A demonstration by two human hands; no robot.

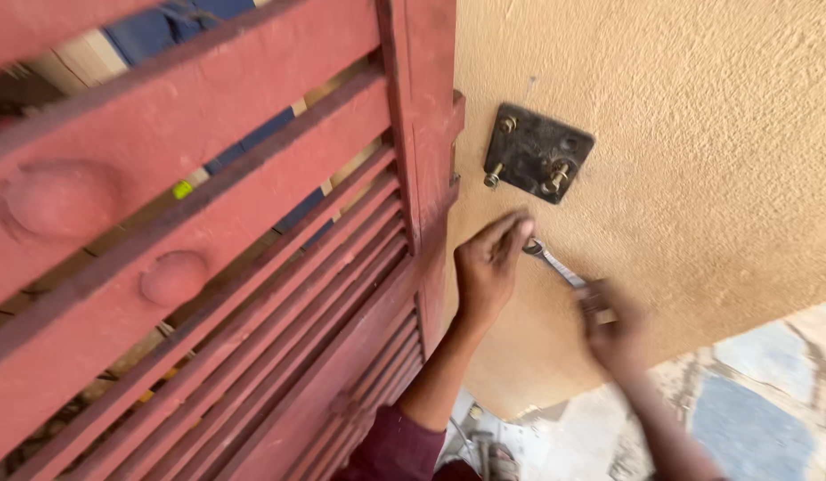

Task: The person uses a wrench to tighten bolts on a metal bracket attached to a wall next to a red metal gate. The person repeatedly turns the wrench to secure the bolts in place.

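Note:
My right hand (614,331) grips the handle end of a metal wrench (555,264) and is blurred by motion. The wrench's open jaw points up and left, toward my left hand (489,263). My left hand's fingertips touch the wrench head, just below a dark square metal plate (536,151) fixed to the tan plastered wall (698,134). Bolts with nuts stick out of the plate at its corners. The wrench sits below the plate, apart from the bolts.
A red slatted metal gate (252,267) fills the left side, its frame edge right next to the plate. Blue and yellow things show between its slats. Rough grey ground (751,401) and a sandalled foot (500,461) lie below.

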